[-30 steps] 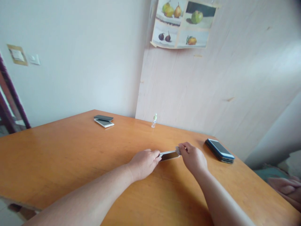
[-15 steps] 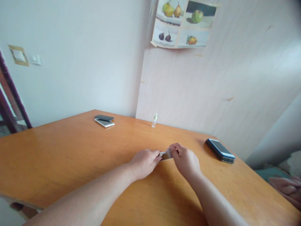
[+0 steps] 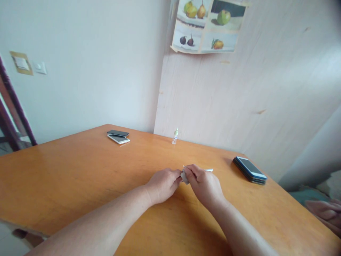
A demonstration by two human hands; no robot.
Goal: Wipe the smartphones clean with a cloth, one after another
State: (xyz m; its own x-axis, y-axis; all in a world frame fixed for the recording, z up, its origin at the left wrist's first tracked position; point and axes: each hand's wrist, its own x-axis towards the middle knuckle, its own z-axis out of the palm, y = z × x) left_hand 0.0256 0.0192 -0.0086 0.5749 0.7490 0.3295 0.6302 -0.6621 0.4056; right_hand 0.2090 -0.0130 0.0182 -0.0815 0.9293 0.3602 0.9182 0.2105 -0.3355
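Left hand (image 3: 163, 185) pinches one end of a phone (image 3: 210, 170) over the middle of a table (image 3: 144, 156) as the right hand (image 3: 205, 185) grips a pale cloth (image 3: 184, 177) against it. A bottle (image 3: 174, 137) stands near the far edge, two phones (image 3: 117, 138) by the far left corner, a phone stack (image 3: 249, 170) along the right edge.

cloth (image 3: 184, 176): pale grey | held phone (image 3: 209, 170): white edge | tabletop (image 3: 66, 170): orange-brown

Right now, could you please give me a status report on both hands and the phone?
Left hand gripping phone, mostly hidden. Right hand holding pale wipe close to left hand. Small bottle standing beyond, apart from both.
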